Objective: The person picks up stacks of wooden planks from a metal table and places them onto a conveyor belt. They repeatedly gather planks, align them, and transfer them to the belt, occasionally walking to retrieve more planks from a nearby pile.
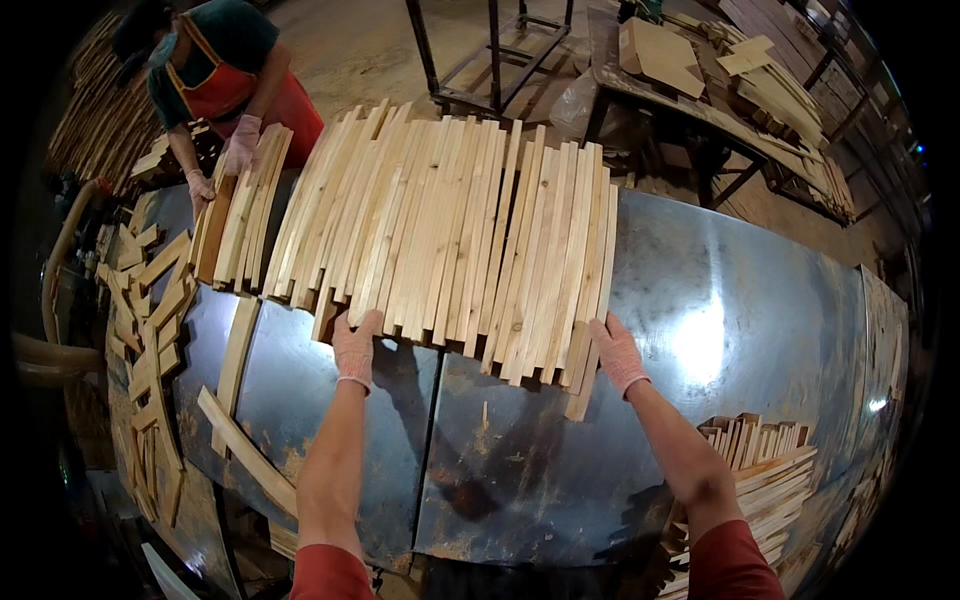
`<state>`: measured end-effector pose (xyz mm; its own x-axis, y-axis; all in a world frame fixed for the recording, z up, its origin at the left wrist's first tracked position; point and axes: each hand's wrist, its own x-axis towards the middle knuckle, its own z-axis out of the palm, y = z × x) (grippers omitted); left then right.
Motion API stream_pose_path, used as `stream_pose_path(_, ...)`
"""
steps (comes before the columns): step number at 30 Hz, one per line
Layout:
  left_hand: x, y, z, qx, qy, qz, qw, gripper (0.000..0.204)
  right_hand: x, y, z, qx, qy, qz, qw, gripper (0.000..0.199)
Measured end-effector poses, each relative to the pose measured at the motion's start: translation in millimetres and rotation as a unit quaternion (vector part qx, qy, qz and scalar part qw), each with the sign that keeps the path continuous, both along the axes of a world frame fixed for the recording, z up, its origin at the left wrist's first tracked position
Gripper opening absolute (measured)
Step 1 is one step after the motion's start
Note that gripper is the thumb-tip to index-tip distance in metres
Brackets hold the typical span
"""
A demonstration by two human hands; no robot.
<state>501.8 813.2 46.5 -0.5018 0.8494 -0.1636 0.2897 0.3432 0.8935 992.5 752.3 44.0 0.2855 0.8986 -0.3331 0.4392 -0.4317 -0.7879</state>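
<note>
A broad row of pale wooden strips (430, 220) lies side by side on the metal tabletop, their near ends uneven. My left hand (357, 345), in a light pink glove, is closed at the near ends of strips left of the row's middle; some of its fingers are hidden. Against the row's right edge, my gloved right hand (617, 352) presses with its fingers together, gripping the outermost strips near their near ends. One shorter strip (578, 405) juts toward me beside that hand.
At the far left a co-worker (235, 60) in a red apron handles a smaller bundle of strips (240, 215). Offcuts (150, 350) lie heaped on the left. More strips (770, 485) are stacked at the near right. A dark workbench (690, 110) with boards stands beyond the metal table (760, 270).
</note>
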Motion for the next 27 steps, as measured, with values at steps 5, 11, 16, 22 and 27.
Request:
stream_pose_path(5,18.9,-32.8,40.8,-0.082,0.001,-0.104,0.991,0.059,4.5,20.4,10.7,-0.002,-0.003,-0.079,0.997,0.056)
stream_pose_path(11,57.1,-0.1,88.6,-0.17,0.03,-0.214,0.962,0.06,39.0,58.7,42.3,-0.049,0.005,-0.087,0.995,0.067)
stream_pose_path(16,106.3,59.6,62.2,-0.123,0.166,-0.097,0.974,0.083,23.6,86.0,23.6,-0.07,-0.174,-0.126,0.974,0.074)
stream_pose_path(22,108.4,28.0,69.1,-0.117,0.242,-0.12,0.956,0.081,24.6,58.9,23.9,-0.072,-0.178,-0.118,0.974,0.075)
stream_pose_path(27,104.7,-31.9,75.0,-0.127,0.191,-0.135,0.964,0.075,14.3,-21.9,30.4,-0.085,-0.158,-0.14,0.974,0.073)
